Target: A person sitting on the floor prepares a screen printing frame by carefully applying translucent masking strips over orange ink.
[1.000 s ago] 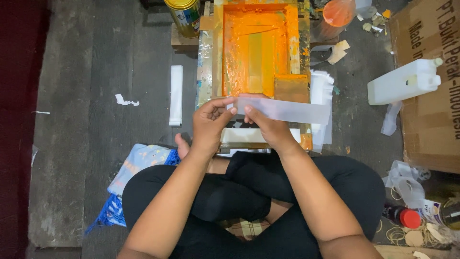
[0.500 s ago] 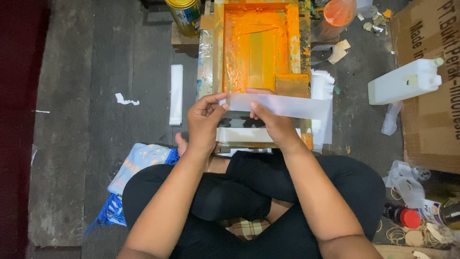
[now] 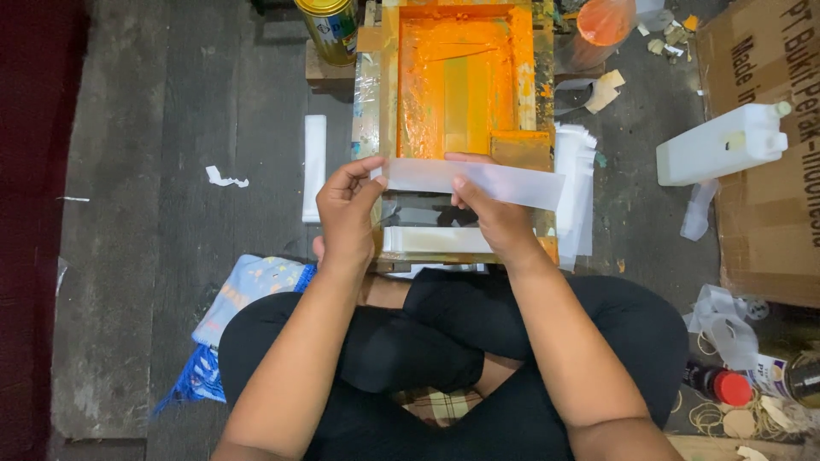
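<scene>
- A grey, paint-marked concrete floor (image 3: 171, 128) is seen from above, with crossed legs in black trousers at the bottom edge.
- On the left, a narrow white plastic strip (image 3: 314, 166) lies flat on the floor.
- A long, translucent white plastic sleeve (image 3: 474, 181) is held level just over the near end of the orange-inked wooden printing frame (image 3: 461, 85).
- The left hand (image 3: 346, 213) is pinched on the sleeve's left end, fingers together on it.
- The right hand (image 3: 495, 213) is clamped nearer the middle, thumb on top.
- The step is judged to be lining the sleeve up; careful, square placement would be called for.
- A stack of white sleeves (image 3: 576, 188) and a white plastic jerrycan (image 3: 722, 145) lie to the right.
</scene>
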